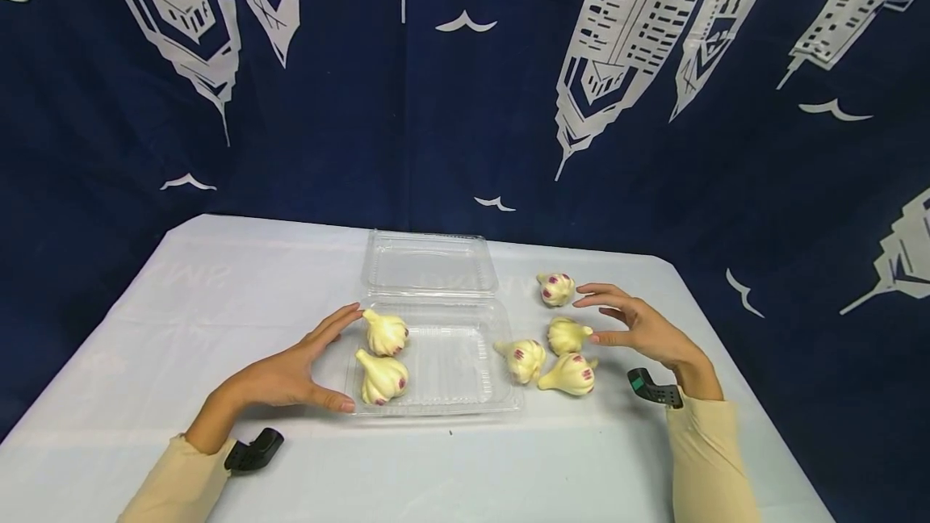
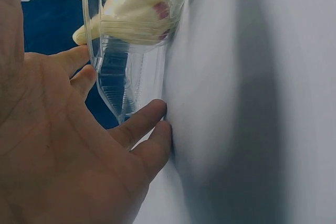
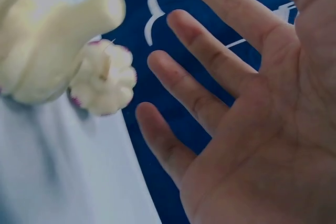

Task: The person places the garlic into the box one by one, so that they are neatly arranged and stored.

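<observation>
A clear plastic clamshell container [image 1: 454, 357] lies with its lid [image 1: 430, 265] folded back. Two garlic bulbs, a rear one [image 1: 387, 333] and a front one [image 1: 383, 378], sit along its left side. My left hand [image 1: 279, 374] is spread around the container's left end; fingertips [image 2: 157, 109] touch or nearly touch its wall. On the right, my right hand [image 1: 643, 329] is spread with no bulb in its grasp. Its thumb is close to a garlic bulb [image 1: 567, 336], and its fingers reach near another bulb [image 1: 557, 289] farther back. Contact there cannot be told.
Two more garlic bulbs, one [image 1: 525, 360] at the container's right edge and one [image 1: 570, 375] beside it, lie near the right hand. A white cloth [image 1: 349, 474] covers the table. Behind hangs a dark blue curtain [image 1: 436, 119] with white building prints.
</observation>
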Demonstrator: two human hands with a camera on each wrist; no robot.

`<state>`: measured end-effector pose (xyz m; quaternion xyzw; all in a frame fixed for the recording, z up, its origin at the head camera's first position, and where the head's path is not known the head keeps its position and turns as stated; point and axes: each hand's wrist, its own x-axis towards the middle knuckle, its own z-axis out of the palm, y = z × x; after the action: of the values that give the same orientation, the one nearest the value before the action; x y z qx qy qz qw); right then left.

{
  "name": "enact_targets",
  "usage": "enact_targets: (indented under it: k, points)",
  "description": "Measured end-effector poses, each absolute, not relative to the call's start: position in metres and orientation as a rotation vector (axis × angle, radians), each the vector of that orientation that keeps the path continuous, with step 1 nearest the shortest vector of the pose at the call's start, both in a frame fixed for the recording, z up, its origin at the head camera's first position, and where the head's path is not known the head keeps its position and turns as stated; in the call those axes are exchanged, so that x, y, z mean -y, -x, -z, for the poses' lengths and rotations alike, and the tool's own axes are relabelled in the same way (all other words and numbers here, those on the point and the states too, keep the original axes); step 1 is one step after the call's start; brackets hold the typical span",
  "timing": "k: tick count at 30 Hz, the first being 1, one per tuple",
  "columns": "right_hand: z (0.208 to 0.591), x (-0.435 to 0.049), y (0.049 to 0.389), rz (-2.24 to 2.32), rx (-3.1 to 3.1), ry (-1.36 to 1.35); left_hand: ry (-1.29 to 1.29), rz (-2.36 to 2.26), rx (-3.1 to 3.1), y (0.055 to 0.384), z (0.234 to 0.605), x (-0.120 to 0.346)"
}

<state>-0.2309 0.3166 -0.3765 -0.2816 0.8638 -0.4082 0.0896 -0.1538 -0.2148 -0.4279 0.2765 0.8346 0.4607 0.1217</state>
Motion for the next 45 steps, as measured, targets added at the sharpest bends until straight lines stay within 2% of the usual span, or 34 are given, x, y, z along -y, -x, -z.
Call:
enact_targets:
  k: [45]
  points:
    - [0.408, -0.304, 0.245, 1.083, -2.468, 0.764, -0.798, -1.348, -2.444, 0.154, 0.428, 0.214]
